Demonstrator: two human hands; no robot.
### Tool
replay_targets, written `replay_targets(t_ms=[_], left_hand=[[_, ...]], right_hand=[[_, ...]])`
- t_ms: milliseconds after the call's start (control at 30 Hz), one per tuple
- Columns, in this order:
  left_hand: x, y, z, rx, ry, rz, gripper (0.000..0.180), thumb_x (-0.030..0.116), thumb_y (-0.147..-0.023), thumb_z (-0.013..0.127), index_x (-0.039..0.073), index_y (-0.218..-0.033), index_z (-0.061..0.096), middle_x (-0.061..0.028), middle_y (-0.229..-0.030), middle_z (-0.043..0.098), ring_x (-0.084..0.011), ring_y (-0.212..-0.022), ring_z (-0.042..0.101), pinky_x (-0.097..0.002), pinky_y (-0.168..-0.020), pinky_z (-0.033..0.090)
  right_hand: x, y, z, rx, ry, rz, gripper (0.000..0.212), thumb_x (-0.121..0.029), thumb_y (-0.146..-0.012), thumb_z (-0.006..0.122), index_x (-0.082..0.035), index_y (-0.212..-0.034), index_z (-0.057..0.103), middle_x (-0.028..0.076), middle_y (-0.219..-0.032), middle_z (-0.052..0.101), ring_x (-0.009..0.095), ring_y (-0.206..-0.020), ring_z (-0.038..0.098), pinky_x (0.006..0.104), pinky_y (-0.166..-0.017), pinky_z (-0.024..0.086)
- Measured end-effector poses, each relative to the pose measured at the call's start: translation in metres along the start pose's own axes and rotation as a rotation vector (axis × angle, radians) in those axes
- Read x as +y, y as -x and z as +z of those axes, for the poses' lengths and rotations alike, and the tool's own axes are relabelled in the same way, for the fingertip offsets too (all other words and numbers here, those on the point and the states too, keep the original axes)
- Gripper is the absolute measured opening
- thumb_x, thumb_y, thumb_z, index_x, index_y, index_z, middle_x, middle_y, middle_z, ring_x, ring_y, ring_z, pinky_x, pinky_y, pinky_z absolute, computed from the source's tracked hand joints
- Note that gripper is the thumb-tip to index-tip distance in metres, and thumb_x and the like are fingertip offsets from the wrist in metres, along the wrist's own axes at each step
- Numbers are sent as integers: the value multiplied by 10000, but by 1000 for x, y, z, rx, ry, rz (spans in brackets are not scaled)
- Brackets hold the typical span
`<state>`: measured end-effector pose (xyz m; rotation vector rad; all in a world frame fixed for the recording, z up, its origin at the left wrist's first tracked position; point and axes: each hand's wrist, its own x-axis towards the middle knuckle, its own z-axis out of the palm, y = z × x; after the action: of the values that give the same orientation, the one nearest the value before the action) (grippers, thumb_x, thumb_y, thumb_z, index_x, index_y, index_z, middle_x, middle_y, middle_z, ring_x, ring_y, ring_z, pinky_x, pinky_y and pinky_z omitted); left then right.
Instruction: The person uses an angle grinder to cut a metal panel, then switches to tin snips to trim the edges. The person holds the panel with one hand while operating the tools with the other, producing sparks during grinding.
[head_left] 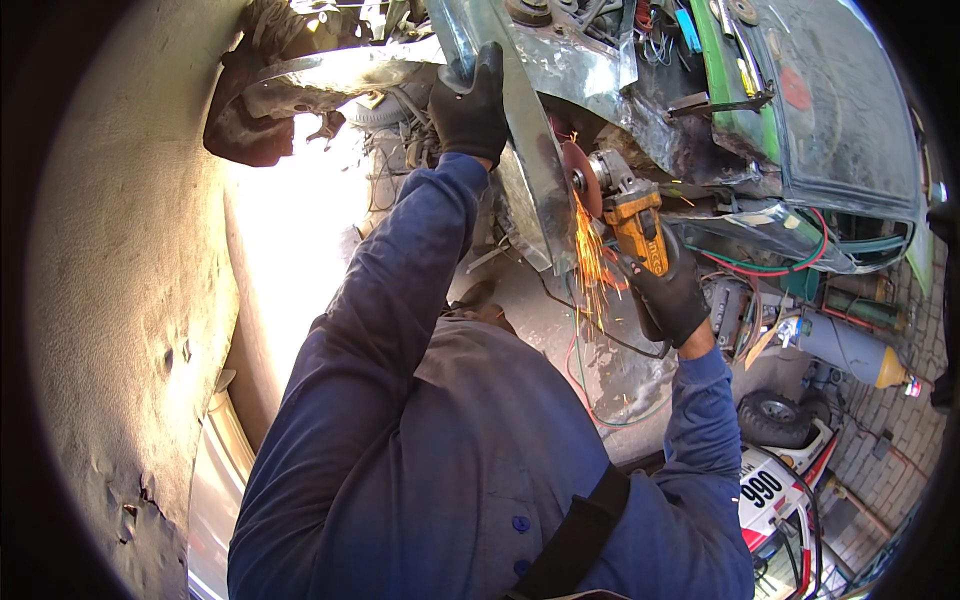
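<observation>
My right hand (672,297), in a black glove, grips a yellow angle grinder (637,222) by its body. The grinder's reddish disc (581,178) stands at the right edge of a long, bent sheet metal panel (535,165). Orange sparks (590,255) stream downward from the disc. Higher up, my left hand (468,115), also gloved in black, holds the upper part of the panel, with the thumb and fingers around its left side. Some of those fingers are hidden behind the metal.
A stripped car body (680,130) with a green strip (722,75) fills the upper right. Red and green hoses (770,268) run beside it. A grey cylinder (850,350) lies at right, near a wheel (775,417). A large worn panel (130,280) stands at left.
</observation>
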<state>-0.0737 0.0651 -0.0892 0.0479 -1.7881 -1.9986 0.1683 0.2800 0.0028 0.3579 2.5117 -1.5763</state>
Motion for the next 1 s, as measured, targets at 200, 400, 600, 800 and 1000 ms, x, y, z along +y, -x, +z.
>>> replay_targets(t_ms=[200, 400, 600, 800, 1000], left_hand=[[-2, 0, 1, 14, -13, 29, 388, 357, -969, 792, -23, -908, 740, -43, -775, 730, -123, -691, 649, -336, -668, 524], [-3, 1, 1, 13, 8, 10, 395, 372, -969, 792, -15, -905, 740, -39, -779, 728, -121, -698, 647, -334, -666, 518], [-1, 0, 0, 16, 0, 3, 403, 379, -974, 785, -16, -909, 738, -43, -787, 736, -120, -694, 648, -335, -668, 520], [-5, 1, -2, -45, -38, -26, 349, 344, -965, 775, -2, -979, 737, -73, -831, 746, -163, -725, 676, -353, -682, 535], [-30, 0, -7, -135, -210, 110, 397, 107, -922, 712, 87, -1319, 714, -159, -1008, 730, -344, -854, 724, -415, -729, 570]], right_hand=[[6, 2, 1, -16, -64, 102, 654, -107, -933, 779, 27, -1513, 506, 149, -1379, 683, 210, -1248, 662, 351, -1070, 517], [5, 4, 1, 22, 9, 40, 612, -155, -924, 789, 17, -1465, 560, 128, -1307, 704, 186, -1177, 665, 357, -1004, 533], [11, -5, 0, -11, 40, -18, 627, -119, -931, 779, 25, -1488, 530, 156, -1357, 694, 208, -1238, 668, 373, -1060, 526], [7, -3, 0, 17, -5, 28, 625, -180, -920, 808, 12, -1463, 564, 105, -1289, 713, 171, -1135, 665, 350, -985, 537], [4, -2, -3, -18, 66, 81, 663, -150, -925, 799, 23, -1500, 517, 168, -1353, 694, 218, -1231, 670, 367, -1047, 530]])
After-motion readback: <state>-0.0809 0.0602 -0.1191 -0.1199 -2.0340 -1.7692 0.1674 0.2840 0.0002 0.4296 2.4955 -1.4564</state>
